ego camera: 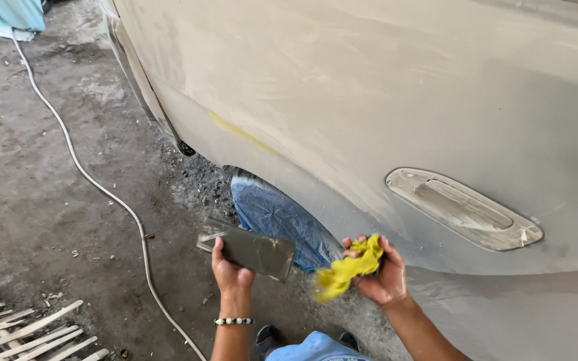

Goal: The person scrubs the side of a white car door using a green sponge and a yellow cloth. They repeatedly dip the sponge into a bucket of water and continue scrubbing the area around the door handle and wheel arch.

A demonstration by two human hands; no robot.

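**Dust, a loose cloth and a hose underfoot**

The flat grey rectangular sanding block (247, 250) sits pinched in the left hand (231, 273), held low in front of the blue plastic-masked wheel (277, 217). The right hand (384, 275) is closed around a crumpled yellow cloth (347, 269) — its tail hangs free and could likely drag grit across the dull, primer-grey car panel (369, 100). 2 further risks, as I judge them: catching the taped-over door handle (464, 208), or tripping on the white hose (95, 180).

Both hands raised, left (231, 273) and right (384, 277), fingers curled closed
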